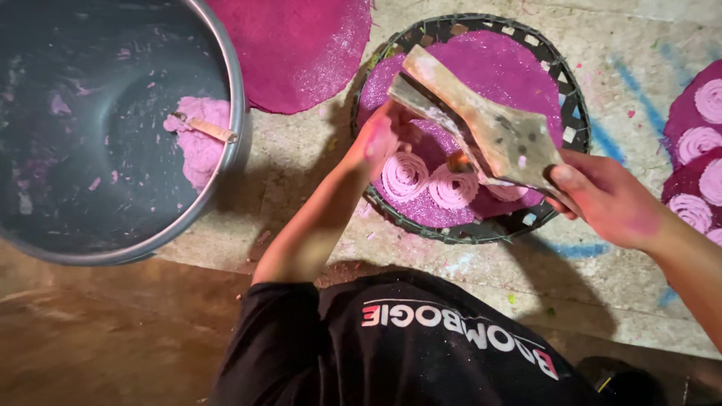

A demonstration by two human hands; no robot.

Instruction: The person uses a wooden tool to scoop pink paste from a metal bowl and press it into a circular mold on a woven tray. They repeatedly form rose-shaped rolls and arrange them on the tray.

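Centre of the frame: both hands gripped a worn wooden press (481,128) held over a round woven tray (575,113). Left hand (380,139) had its fingers wrapped around the press's upper-left handle; right hand (605,203) had its fingers clamped on the lower-right handle. Tray was lined with a magenta cloth (496,68), and pink dough spirals (429,180) sat on the cloth just under the press. Upper left: large metal pot (226,68) with a lump of pink dough (199,143) and a small spoon (207,128) resting on it. Top centre: another magenta cloth disc (301,45) on the floor. Right edge: more spirals (703,143) on magenta cloth.
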